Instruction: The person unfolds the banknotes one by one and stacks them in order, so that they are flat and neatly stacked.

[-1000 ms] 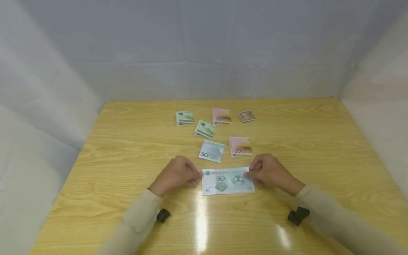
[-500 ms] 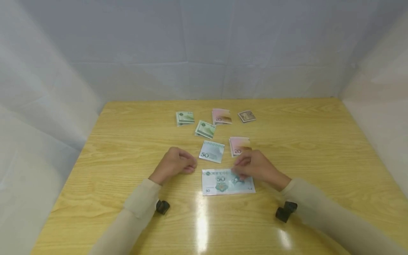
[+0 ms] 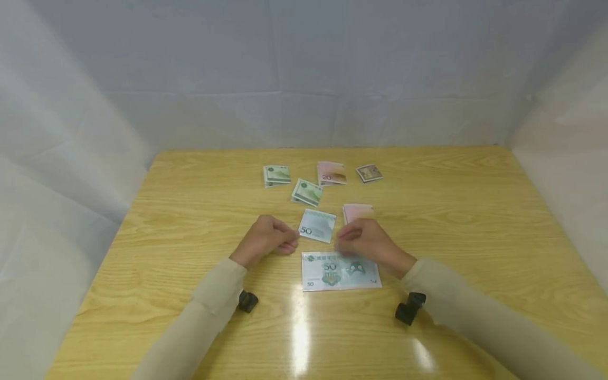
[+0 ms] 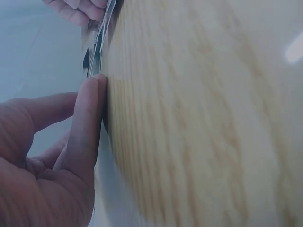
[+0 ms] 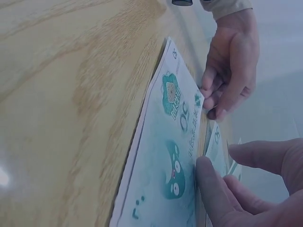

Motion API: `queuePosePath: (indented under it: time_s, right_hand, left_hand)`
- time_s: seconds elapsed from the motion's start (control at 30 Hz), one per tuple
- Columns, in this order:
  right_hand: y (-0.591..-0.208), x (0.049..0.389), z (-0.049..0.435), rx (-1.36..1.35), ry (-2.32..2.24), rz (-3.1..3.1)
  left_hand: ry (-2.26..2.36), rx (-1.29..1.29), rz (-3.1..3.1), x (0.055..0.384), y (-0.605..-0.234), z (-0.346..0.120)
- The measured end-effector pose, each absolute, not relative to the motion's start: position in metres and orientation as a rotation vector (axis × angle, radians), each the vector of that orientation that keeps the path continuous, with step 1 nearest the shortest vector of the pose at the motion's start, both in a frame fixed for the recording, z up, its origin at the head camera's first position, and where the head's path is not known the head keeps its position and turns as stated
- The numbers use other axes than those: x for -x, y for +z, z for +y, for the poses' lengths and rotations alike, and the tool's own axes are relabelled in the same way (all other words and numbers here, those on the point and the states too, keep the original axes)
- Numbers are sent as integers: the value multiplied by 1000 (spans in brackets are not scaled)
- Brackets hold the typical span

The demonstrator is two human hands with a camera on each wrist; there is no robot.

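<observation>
A light teal 50 banknote (image 3: 317, 226), folded into a near square, lies on the table. My left hand (image 3: 266, 241) is at its left edge, with the fingertips (image 4: 96, 84) close together; I see no note clearly gripped between them. My right hand (image 3: 372, 245) hovers by the folded note's right side, over the upper edge of an unfolded 50 banknote (image 3: 328, 277). In the right wrist view there is a gap between thumb and forefinger (image 5: 255, 153), and nothing is held. A folded pink 20 banknote (image 3: 357, 211) is partly hidden behind the right hand.
Two folded green banknotes (image 3: 276, 175) lie farther back on the wooden table (image 3: 190, 211). Beside them are another folded pink 20 note (image 3: 331, 172) and a small brown folded note (image 3: 369, 172). White cloth walls (image 3: 304, 63) enclose the far side and both sides.
Both hands have let go of the unfolded 50 note, which stays flat. The right hand has moved left and slightly away; the left hand has moved up to the folded 50 note.
</observation>
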State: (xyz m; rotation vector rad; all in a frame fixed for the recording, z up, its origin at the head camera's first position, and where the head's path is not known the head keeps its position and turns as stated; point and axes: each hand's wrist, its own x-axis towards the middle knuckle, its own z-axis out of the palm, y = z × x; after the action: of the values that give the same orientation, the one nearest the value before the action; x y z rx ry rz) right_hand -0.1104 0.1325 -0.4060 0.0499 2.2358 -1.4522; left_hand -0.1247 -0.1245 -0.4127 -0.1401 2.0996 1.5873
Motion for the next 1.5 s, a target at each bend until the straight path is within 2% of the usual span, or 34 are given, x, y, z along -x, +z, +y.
queuePosePath:
  time_s: [0.83,1.2,1.5]
  right_hand:
    - [-402,121,124,-179,-1557,2205]
    - [-404,127,117,-334,-1799,1902]
    - [-402,127,115,-372,-1830,1828]
  left_hand:
    - [1588,198,2089,132,-417,-117]
    - [1552,184,2078,126,-414,-118]
    - [1554,186,2063,123,-414,-119]
